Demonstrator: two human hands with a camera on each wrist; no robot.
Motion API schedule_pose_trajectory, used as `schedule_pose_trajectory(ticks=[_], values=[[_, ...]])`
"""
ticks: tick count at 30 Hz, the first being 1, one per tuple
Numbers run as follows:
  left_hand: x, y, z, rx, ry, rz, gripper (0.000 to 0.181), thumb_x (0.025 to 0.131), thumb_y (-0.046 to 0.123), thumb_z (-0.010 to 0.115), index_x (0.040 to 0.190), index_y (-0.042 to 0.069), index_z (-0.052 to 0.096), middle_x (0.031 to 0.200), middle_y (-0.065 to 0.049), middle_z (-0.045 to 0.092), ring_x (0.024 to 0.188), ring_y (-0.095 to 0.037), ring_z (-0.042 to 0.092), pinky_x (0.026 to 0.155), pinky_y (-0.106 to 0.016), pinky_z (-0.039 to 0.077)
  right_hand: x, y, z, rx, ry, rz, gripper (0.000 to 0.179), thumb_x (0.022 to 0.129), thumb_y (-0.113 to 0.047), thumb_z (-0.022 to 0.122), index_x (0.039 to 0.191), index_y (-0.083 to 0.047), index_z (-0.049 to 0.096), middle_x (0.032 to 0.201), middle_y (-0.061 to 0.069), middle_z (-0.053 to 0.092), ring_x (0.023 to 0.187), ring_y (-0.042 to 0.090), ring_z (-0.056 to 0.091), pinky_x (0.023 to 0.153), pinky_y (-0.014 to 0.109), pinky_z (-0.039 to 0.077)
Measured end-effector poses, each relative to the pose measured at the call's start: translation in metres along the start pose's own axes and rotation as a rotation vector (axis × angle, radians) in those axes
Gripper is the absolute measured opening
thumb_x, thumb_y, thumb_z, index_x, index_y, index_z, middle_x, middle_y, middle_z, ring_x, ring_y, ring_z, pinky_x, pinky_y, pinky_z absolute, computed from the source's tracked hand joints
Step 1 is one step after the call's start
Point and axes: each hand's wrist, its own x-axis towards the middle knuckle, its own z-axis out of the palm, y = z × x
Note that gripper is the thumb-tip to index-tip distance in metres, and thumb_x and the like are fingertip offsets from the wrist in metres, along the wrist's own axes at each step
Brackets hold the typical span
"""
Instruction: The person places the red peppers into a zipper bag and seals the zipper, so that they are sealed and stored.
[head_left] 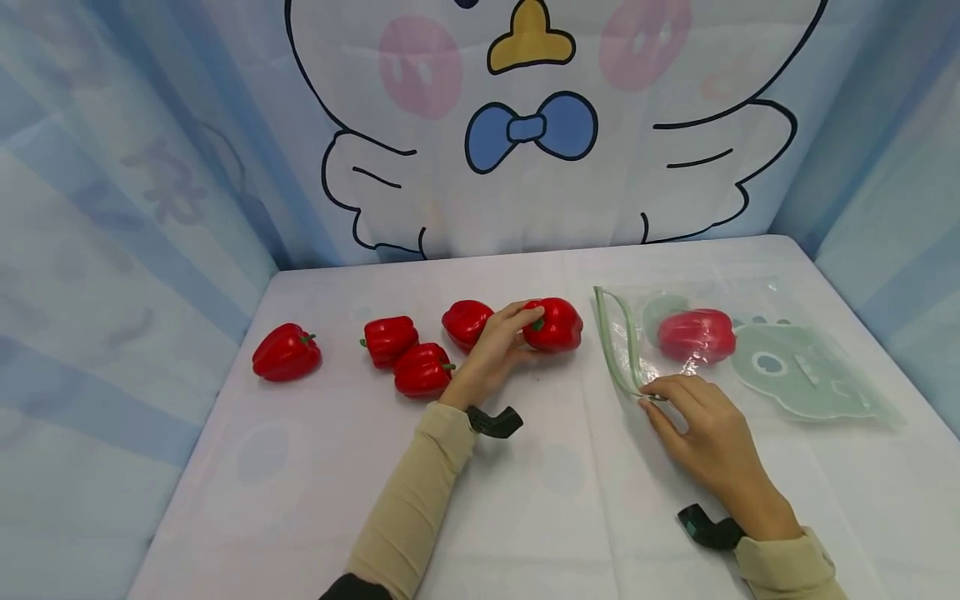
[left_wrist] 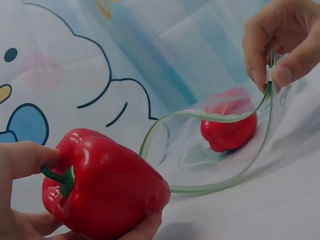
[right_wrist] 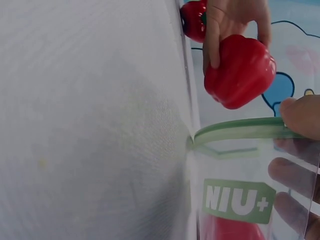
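Lot of Six Reds, Listed by Position

At far left we enter a lone red pepper (head_left: 287, 352), lying on the white table (head_left: 525, 517). Next come a farther pepper (head_left: 389, 341) and a nearer pepper (head_left: 422, 371), close together, then a fourth pepper (head_left: 463, 322), partly hidden behind the left hand.

Left hand (head_left: 495, 342): thumb and fingers wrapped round the held pepper (head_left: 558, 325), its stem toward the palm, its body near the bag's mouth. We judge this piece fairly light and firm, its glossy skin apt to slip and perhaps to mark under a hard squeeze. Best hold: fingers spread across the broad shoulders, with no pull on the stem.

Clear bag (head_left: 795, 375): its green edge (head_left: 606, 333) gapes toward the held pepper; inside lies the bagged pepper (head_left: 697, 336). We expect limp, easily folding film, best taken by that stiffer edge.

Right hand (head_left: 705, 425): a narrow pinch of thumb and fingers on the edge's near end, at the small slider (left_wrist: 270, 74).
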Motion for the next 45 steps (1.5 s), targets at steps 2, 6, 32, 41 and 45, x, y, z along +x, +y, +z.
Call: schedule_pose_trajectory(ticks=[2,6,32,41,45], values=[[0.001,-0.003,0.002,-0.061,-0.008,-0.007,0.061,0.104,0.026,0.062,0.158,0.011,0.040,0.164,-0.005,0.037,0.150,-0.031,0.036,0.112,-0.057,0.049,-0.001,0.000,-0.002,-0.007,-0.002,0.001,0.024,0.099,-0.027,0.070,0.106,-0.005,0.075,0.103,0.007,0.076,0.099,0.025,0.069,0.103,0.008,0.037],[0.003,-0.009,0.006,-0.187,-0.042,-0.009,0.056,0.105,0.023,0.060,0.156,0.009,0.042,0.162,-0.006,0.039,0.152,-0.030,0.034,0.111,-0.060,0.047,-0.001,0.000,-0.004,-0.020,0.017,-0.019,0.045,0.107,-0.046,0.054,0.105,-0.006,0.075,0.102,0.007,0.076,0.097,0.024,0.069,0.097,0.016,0.042],[0.022,-0.031,0.055,-0.129,-0.109,-0.031,0.045,0.104,0.019,0.057,0.148,0.009,0.056,0.155,-0.008,0.050,0.138,-0.033,0.049,0.113,-0.066,0.044,0.000,-0.001,-0.007,-0.035,0.006,-0.034,0.027,0.078,-0.007,0.084,0.104,-0.009,0.075,0.101,0.004,0.076,0.096,0.022,0.069,0.088,0.032,0.051],[0.028,-0.035,0.060,0.049,-0.143,0.067,0.049,0.102,0.017,0.055,0.151,0.012,0.055,0.157,-0.007,0.052,0.145,-0.028,0.047,0.114,-0.059,0.047,0.003,-0.004,-0.007,-0.059,0.016,-0.037,0.039,0.106,-0.045,0.057,0.104,-0.010,0.075,0.100,0.003,0.076,0.095,0.022,0.070,0.087,0.035,0.052],[0.030,-0.037,0.063,0.163,-0.158,0.120,0.049,0.102,0.018,0.056,0.150,0.014,0.057,0.156,-0.006,0.053,0.141,-0.025,0.051,0.112,-0.051,0.052,0.002,-0.003,-0.007,-0.063,0.018,-0.032,0.032,0.104,-0.040,0.063,0.103,-0.010,0.075,0.099,0.004,0.076,0.094,0.022,0.070,0.087,0.035,0.052]])
